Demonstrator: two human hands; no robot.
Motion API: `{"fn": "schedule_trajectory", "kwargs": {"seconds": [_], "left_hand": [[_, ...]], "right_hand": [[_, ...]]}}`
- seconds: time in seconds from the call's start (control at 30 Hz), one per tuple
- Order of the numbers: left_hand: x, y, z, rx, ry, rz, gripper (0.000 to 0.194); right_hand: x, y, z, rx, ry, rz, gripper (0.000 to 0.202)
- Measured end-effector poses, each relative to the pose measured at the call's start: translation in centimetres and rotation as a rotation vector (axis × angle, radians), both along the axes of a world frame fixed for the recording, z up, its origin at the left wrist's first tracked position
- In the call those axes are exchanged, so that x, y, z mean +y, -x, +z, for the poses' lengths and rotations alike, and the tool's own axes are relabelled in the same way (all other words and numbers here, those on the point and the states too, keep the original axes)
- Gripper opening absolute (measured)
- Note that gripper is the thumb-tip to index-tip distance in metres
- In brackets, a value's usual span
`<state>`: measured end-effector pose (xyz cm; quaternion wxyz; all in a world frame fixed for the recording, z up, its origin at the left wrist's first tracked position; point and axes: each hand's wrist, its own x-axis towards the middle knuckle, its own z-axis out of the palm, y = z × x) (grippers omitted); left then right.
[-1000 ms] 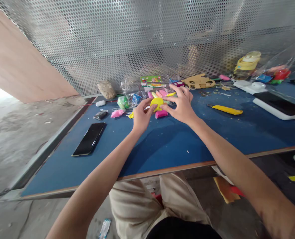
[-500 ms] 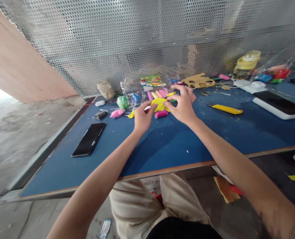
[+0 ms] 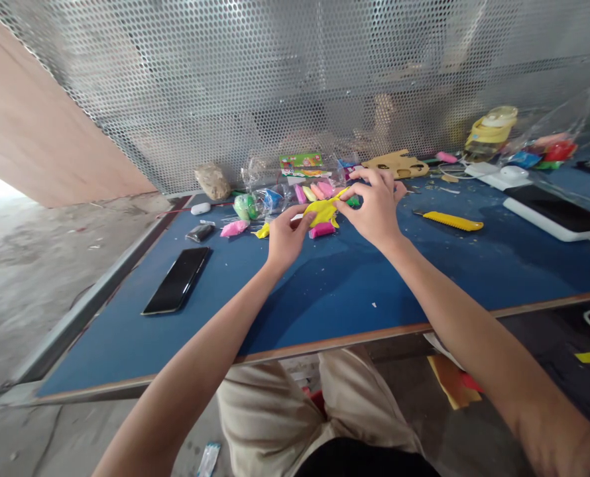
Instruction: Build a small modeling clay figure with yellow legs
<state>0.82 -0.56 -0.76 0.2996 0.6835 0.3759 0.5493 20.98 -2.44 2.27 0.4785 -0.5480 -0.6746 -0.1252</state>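
Observation:
A flattened piece of yellow modelling clay (image 3: 322,211) is stretched between my two hands above the blue table. My left hand (image 3: 290,236) pinches its left side between thumb and fingers. With thumb and forefinger, my right hand (image 3: 373,204) grips the upper right side, where the clay is pulled into a thin strip. Just below the clay lies a magenta clay stick (image 3: 321,230). Behind it are several pastel clay sticks (image 3: 319,191) by a clear packet with a green label (image 3: 301,161). Pink clay (image 3: 234,228) and a green lump in plastic (image 3: 245,207) lie left of my left hand.
A black phone (image 3: 176,281) lies at the table's left. Toward the right are a yellow utility knife (image 3: 453,220), a white power strip (image 3: 494,175) and a yellow-lidded bottle (image 3: 490,134). A perforated metal panel (image 3: 295,79) stands along the back.
My right hand has moved slightly right, drawing the yellow clay from a rounded, flat shape into a longer one with a stretched strip. My left hand has kept its hold.

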Motion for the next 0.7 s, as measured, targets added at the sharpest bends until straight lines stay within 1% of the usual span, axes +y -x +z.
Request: {"fn": "schedule_trajectory", "kwargs": {"seconds": [0.07,0.1,0.2,0.23,0.37,0.5,0.57,0.63,0.7], "left_hand": [[0.1,0.1,0.0,-0.005,0.018,-0.017,0.037],[0.1,0.1,0.0,-0.008,0.024,-0.027,0.038],[0.3,0.4,0.0,-0.014,0.036,-0.066,0.041],[0.4,0.5,0.1,-0.014,0.043,-0.081,0.042],[0.7,0.8,0.2,-0.008,0.089,-0.148,0.044],[0.6,1.0,0.3,0.022,0.129,-0.197,0.045],[0.5,1.2,0.6,0.076,0.153,-0.241,0.045],[0.3,1.5,1.1,0.195,0.150,-0.263,0.045],[0.1,1.9,1.7,0.337,0.091,-0.225,0.044]], "right_hand": [[0.1,-0.2,0.1,0.004,0.001,0.017,0.008],[0.1,-0.3,0.1,0.008,-0.001,0.027,0.009],[0.1,-0.7,0.3,-0.020,-0.006,0.081,0.028],[0.2,-0.9,0.4,-0.040,-0.004,0.103,0.029],[0.4,-1.5,0.5,-0.074,0.061,0.215,0.014],[0.6,-1.8,0.5,0.018,0.204,0.328,0.010],[0.6,-1.9,0.6,0.081,0.273,0.377,0.010],[0.5,-1.9,0.6,0.114,0.309,0.421,0.011],[0.3,-1.8,0.7,0.104,0.313,0.459,0.011]]}}
